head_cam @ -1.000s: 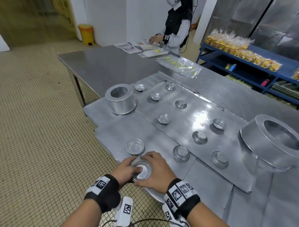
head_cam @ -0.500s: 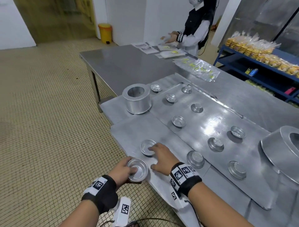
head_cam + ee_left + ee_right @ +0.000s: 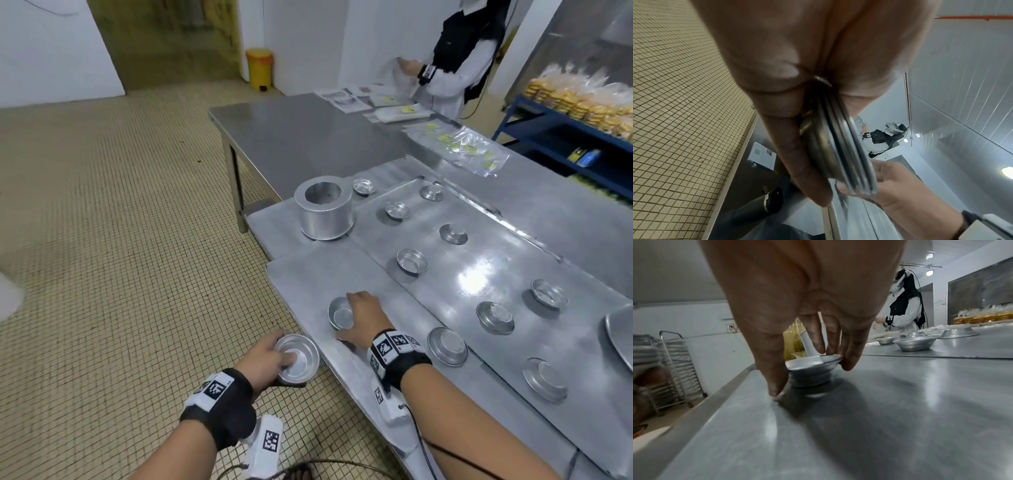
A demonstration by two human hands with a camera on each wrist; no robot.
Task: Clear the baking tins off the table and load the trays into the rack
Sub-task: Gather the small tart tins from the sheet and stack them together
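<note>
Having left the stack of tins [image 3: 297,358] gripped by the left hand [image 3: 265,359] off the near tray [image 3: 308,270] edge, the right hand [image 3: 363,317] now closes fingers round the next tin [image 3: 339,313]; collection continues

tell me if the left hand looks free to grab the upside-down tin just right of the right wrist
Probably not: the left hand already holds a stack of tins off the table edge, and the right forearm lies between it and that upside-down tin.

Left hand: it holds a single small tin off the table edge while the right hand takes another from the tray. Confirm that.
Not a single tin: the left wrist view shows the left hand gripping a stack of nested tins. The rest stands.
</note>
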